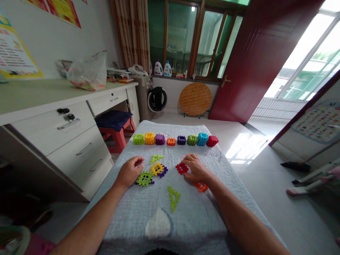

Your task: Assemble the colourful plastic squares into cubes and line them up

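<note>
My left hand rests on the cloth at the left, fingers loosely curled and a little apart, with nothing in it. Just right of it lies a lime green square tile over a purple one, and a yellow square tile overlaps another purple tile. Across the cloth, my right hand has its fingers and thumb at the right edge of a red notched tile. Orange tiles show partly from under that hand. Two lime green triangular pieces, one far and one near, lie between the hands.
Several stacks of notched tiles stand in a row along the far side, from lime green to red. A pale blue cloth covers the table. A desk and a stool stand left; a red door is right.
</note>
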{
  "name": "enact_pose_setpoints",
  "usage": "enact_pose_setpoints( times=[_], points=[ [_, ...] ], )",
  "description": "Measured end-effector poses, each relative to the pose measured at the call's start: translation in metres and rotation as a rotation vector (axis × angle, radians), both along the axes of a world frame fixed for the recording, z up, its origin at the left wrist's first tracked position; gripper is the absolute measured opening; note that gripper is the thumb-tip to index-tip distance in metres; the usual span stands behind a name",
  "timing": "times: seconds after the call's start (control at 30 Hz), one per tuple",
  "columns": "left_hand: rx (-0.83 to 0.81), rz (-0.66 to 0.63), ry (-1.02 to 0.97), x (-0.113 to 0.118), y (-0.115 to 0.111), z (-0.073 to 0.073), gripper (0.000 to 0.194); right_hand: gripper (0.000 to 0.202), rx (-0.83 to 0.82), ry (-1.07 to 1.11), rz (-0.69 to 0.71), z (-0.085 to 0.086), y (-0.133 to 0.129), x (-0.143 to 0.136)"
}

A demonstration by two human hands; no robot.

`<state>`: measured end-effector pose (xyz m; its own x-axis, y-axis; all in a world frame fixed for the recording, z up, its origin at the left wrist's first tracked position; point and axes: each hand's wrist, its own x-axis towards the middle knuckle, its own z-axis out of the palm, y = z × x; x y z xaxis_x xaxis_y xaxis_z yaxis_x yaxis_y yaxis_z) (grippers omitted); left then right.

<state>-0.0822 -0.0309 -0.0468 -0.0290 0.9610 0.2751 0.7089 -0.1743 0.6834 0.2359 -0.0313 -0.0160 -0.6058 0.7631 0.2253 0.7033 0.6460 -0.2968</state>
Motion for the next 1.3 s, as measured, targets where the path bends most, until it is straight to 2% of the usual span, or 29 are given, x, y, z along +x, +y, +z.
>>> enact_pose_setpoints(
  times=[0.3,0.6,0.77,0.9,1.0,1.07,1.13,1.2,1.3],
  points=[
    [0.019,-0.007,0.036,0.003,0.004,-0.007,0.024,0.033,0.032,-0.01,0.075,0.005,0.005,-0.001],
    [0.023,0.009,0.057,0.009,0.001,-0.005,0.022,0.035,0.02,-0.024,0.105,0.002,0.013,0.003],
    [0.052,-0.005,0.068,0.009,0.003,-0.011,0.021,0.042,0.019,-0.022,0.112,0.001,0.016,0.005],
    [0.053,-0.007,0.056,0.008,0.002,-0.01,0.023,0.05,0.025,0.014,0.104,0.003,0.015,0.003],
    [0.036,-0.019,0.034,0.008,0.001,-0.006,0.023,0.057,0.072,0.089,0.03,0.013,0.02,0.013],
    [0.019,-0.017,0.022,0.008,0.001,-0.004,0.024,0.054,0.127,0.139,-0.06,0.024,0.031,0.031],
    [0.008,-0.016,0.015,0.008,0.001,-0.003,0.024,0.049,0.174,0.153,-0.185,0.036,0.048,0.059],
    [0.012,-0.021,0.013,0.008,0.001,-0.003,0.024,0.048,0.222,0.149,-0.374,0.044,0.069,0.092],
    [0.034,-0.032,0.017,0.007,0.002,-0.006,0.023,0.046,0.226,0.111,-0.597,0.045,0.101,0.138]
  ],
)
